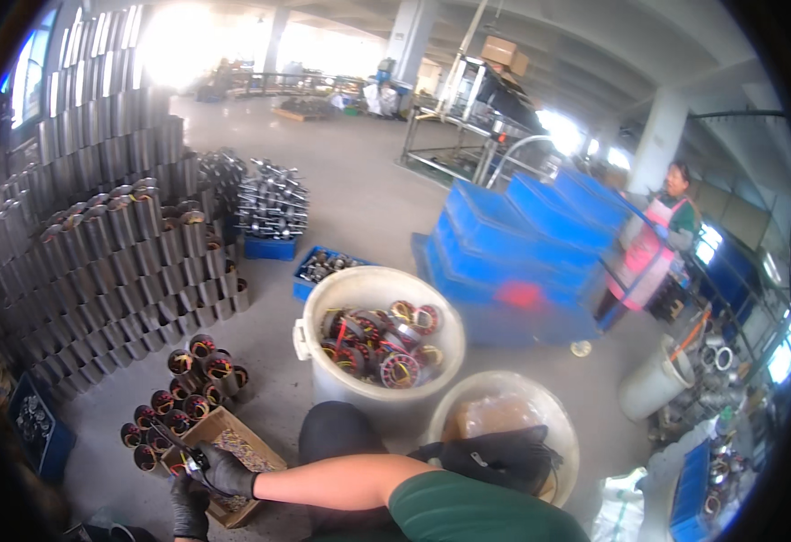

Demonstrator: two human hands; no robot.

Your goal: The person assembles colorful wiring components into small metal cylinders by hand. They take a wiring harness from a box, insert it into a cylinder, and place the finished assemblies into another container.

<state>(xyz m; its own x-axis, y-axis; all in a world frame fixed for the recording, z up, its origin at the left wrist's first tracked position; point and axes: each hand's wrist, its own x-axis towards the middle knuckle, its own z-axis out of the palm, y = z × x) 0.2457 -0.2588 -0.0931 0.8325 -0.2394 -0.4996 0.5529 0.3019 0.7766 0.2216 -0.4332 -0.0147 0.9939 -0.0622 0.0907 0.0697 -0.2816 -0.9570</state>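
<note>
My right hand [226, 472], in a black glove, is closed round a dark long-handled hand tool [177, 443] whose exact kind I cannot make out. Just below it is my left hand [190, 508], also black-gloved, with its fingers curled in near the tool's lower end; what it holds is hidden. Red and yellow wires [179, 468] show beside the hands. Both hands are over the near left edge of a cardboard box [265, 443] filled with small wire scraps. Against the box stand several dark metal tubes [177, 421] with wound coils and coloured wires inside.
A white tub [373, 390] of wound stators [400, 369] stands ahead; another tub [565, 434] holds a dark bag [495, 456]. Stacked metal tubes [97, 280] rise at left. A person [653, 239] stands by a cart of blue bins [513, 235]. Blue crates [271, 247] hold metal shafts [274, 203].
</note>
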